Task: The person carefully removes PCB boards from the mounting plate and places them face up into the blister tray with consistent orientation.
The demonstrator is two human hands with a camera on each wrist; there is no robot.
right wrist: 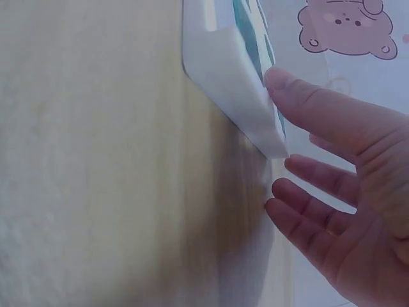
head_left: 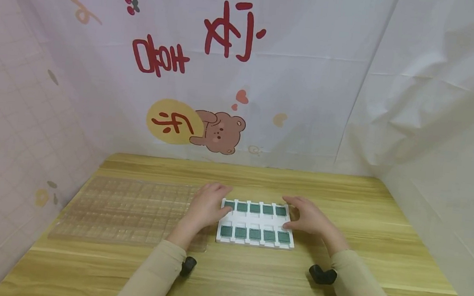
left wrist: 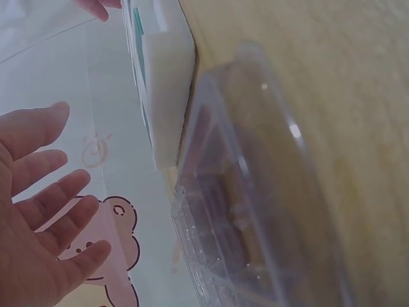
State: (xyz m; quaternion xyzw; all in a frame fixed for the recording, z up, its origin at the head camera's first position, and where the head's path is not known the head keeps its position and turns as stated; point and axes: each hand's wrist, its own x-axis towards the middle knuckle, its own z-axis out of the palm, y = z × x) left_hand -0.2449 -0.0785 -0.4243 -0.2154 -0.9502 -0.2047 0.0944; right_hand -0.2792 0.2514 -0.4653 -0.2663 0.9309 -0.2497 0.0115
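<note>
White tray of green squares on the bench.
Clear compartmented tray lies at left; left hand, fingers spread apart, is by the white tray's left end; squares sit in two rows of five; right hand, fingers apart, loosely curved, is at the right end (thumb contact: cannot tell).

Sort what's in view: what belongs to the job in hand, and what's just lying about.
Job in hand:
White tray, between left grip and right grip
Green squares in its slots

Apparently incidental:
Clear compartmented tray, though it may serve the job
Printed wall sheet, backdrop only
</note>
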